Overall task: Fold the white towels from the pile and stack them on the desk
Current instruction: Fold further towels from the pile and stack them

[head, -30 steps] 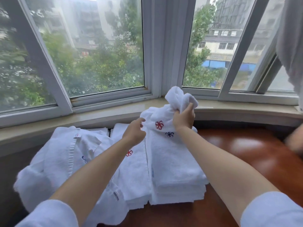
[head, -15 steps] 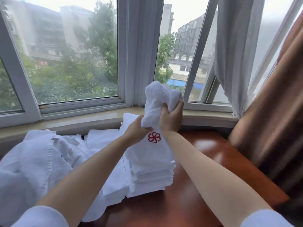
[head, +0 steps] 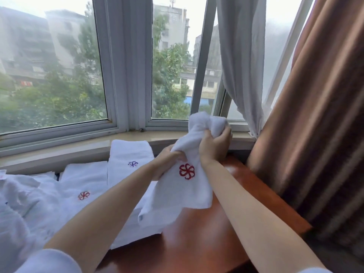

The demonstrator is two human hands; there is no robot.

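Note:
A white towel with a red flower emblem hangs in the air over the red-brown desk. My right hand grips its bunched upper part near the window sill. Lower on the left edge, my left hand grips the same towel. Behind my left arm lies a stack of folded white towels with a blue emblem on top. A second folded stack with a red emblem sits to its left. The loose pile of white towels spreads at the far left.
A stone window sill and white-framed windows run behind the desk. A grey sheer curtain and a heavy brown curtain hang close at the right, next to the desk's right edge.
Both hands have lifted the red-emblem towel off the stack and carried it to the right, over the bare desk. The view has swung right, bringing the brown curtain in.

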